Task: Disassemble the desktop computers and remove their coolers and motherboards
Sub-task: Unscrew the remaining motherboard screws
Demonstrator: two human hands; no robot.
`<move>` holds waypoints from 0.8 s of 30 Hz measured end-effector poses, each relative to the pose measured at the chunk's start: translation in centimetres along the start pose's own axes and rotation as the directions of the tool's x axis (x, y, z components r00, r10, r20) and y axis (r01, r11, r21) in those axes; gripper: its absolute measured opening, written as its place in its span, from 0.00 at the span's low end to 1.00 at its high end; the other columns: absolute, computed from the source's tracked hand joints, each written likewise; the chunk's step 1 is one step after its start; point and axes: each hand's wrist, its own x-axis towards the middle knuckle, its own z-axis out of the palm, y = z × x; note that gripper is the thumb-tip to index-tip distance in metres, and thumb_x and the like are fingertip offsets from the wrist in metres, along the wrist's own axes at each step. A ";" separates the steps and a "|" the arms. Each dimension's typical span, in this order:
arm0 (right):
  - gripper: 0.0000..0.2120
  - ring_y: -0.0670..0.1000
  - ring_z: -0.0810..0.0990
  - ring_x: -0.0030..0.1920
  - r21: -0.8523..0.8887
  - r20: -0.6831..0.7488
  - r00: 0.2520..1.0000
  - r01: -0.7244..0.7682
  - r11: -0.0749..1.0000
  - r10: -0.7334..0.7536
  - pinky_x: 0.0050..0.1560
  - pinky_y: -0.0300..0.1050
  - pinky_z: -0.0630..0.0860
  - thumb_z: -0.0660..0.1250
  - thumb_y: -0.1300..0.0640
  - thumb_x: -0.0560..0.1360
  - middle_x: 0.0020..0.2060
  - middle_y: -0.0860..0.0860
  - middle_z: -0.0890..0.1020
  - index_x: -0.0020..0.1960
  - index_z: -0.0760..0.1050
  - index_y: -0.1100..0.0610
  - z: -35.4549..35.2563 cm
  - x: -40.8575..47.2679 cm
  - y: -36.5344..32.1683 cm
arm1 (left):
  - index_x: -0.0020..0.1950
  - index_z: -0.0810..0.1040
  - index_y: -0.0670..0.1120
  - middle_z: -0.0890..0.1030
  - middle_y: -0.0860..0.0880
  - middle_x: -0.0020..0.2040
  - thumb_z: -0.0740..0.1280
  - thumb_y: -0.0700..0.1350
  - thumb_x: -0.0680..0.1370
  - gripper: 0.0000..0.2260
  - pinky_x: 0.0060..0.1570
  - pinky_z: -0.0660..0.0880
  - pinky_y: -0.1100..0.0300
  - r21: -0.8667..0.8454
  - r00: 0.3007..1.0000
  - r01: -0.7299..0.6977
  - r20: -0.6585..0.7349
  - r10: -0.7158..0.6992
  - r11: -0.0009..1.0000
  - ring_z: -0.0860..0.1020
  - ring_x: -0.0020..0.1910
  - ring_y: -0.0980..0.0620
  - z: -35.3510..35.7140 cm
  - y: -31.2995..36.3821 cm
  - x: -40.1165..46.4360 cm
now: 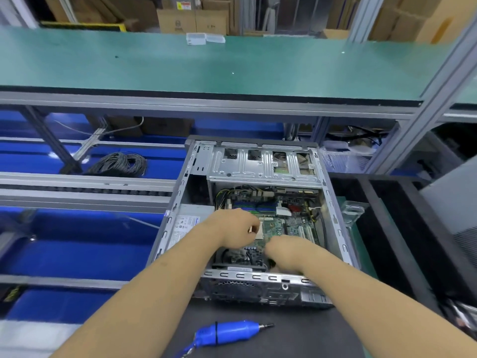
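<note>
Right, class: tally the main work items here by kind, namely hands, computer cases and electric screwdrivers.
Hands: 2 (left hand, right hand)
Computer case: 1
Electric screwdriver: 1
Total: 4

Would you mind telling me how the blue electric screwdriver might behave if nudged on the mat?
The blue electric screwdriver looks rounded, so it may roll sideways. Its attached cord would probably drag and limit that. It lies flat, so tipping seems unlikely.

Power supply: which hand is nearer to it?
Left. The left hand is over the motherboard just beside the power supply; the right hand is farther across the case, toward its near edge.
</note>
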 end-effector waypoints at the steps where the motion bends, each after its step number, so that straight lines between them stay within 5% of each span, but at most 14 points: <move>1: 0.09 0.55 0.75 0.37 0.015 -0.014 1.000 -0.013 1.000 0.013 0.39 0.47 0.71 0.67 0.59 0.78 0.33 0.50 0.71 0.40 0.73 0.59 -0.1 -0.3 0.1 | 0.57 0.77 0.53 0.80 0.54 0.53 0.60 0.50 0.80 0.09 0.49 0.75 0.54 -0.002 1.000 0.008 0.021 -0.008 1.000 0.78 0.52 0.49 -0.1 0.1 -0.1; 5: 0.08 0.54 0.77 0.36 0.065 -0.088 0.995 -0.037 0.997 0.043 0.37 0.45 0.75 0.69 0.54 0.76 0.36 0.52 0.79 0.45 0.80 0.60 -0.4 -0.7 0.0 | 0.57 0.79 0.52 0.81 0.51 0.53 0.60 0.47 0.79 0.11 0.48 0.75 0.53 0.136 0.986 0.020 0.164 -0.043 0.991 0.79 0.52 0.47 0.1 1.0 -0.9; 9: 0.08 0.53 0.71 0.33 0.108 -0.118 0.989 -0.074 0.991 0.086 0.35 0.45 0.72 0.68 0.57 0.73 0.34 0.53 0.76 0.45 0.80 0.61 -0.4 -1.1 0.1 | 0.32 0.70 0.47 0.71 0.49 0.31 0.61 0.41 0.75 0.12 0.34 0.66 0.58 0.028 0.967 0.037 0.250 -0.042 0.999 0.69 0.33 0.47 0.3 1.5 -1.7; 11: 0.09 0.53 0.71 0.34 0.122 -0.114 0.989 -0.083 0.989 0.097 0.36 0.45 0.73 0.67 0.57 0.74 0.38 0.56 0.80 0.48 0.81 0.62 -0.4 -1.2 -0.1 | 0.30 0.64 0.45 0.63 0.48 0.29 0.60 0.37 0.75 0.14 0.33 0.59 0.57 -0.020 0.957 0.058 0.285 -0.050 0.998 0.61 0.31 0.47 0.1 1.6 -1.9; 18: 0.09 0.56 0.78 0.42 0.119 -0.110 0.994 0.011 0.993 0.002 0.43 0.49 0.77 0.66 0.58 0.77 0.48 0.57 0.82 0.55 0.79 0.60 -0.6 -1.4 0.0 | 0.49 0.80 0.38 0.76 0.43 0.44 0.64 0.37 0.76 0.06 0.40 0.70 0.53 -0.008 0.944 0.108 0.315 -0.100 0.994 0.71 0.41 0.44 0.2 1.8 -1.5; 24: 0.02 0.58 0.78 0.42 0.016 -0.055 0.995 0.079 0.997 -0.078 0.41 0.51 0.75 0.64 0.66 0.77 0.43 0.58 0.80 0.49 0.75 0.63 -0.8 -0.1 -1.4 | 0.61 0.75 0.38 0.78 0.42 0.55 0.64 0.36 0.79 0.11 0.54 0.77 0.49 0.133 0.913 0.203 0.333 -0.237 0.970 0.78 0.54 0.42 1.8 2.2 -0.6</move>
